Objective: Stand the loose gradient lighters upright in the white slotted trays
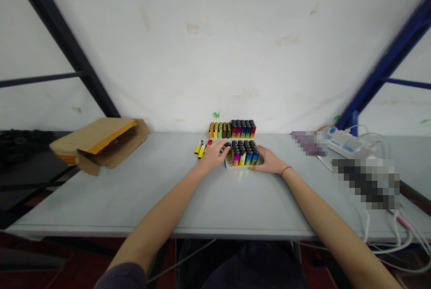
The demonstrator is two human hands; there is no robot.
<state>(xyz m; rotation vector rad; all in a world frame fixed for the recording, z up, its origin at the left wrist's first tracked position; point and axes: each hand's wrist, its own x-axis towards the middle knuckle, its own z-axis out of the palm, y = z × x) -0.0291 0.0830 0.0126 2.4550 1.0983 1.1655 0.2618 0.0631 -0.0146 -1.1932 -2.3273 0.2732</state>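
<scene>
Upright lighters [249,159] with black tops and pink, yellow and blue bodies stand in rows in a white tray [239,167]. At the tray's left end, my left hand [214,154] pinches a lighter by its black top [228,144]; the lower part of that lighter is hidden. My right hand [270,162] grips the tray's right end, thumb at the front corner and fingers behind. Several loose lighters [201,150], mostly yellow, lie left of my left hand, partly covered by it.
Behind the tray, against the wall, stand a block of yellow-to-green lighters [220,130] and a multicoloured block [243,129]. An opened cardboard box [101,138] lies at the left on the grey table [215,208]. A power strip [350,143], cables and blurred-out objects occupy the right side.
</scene>
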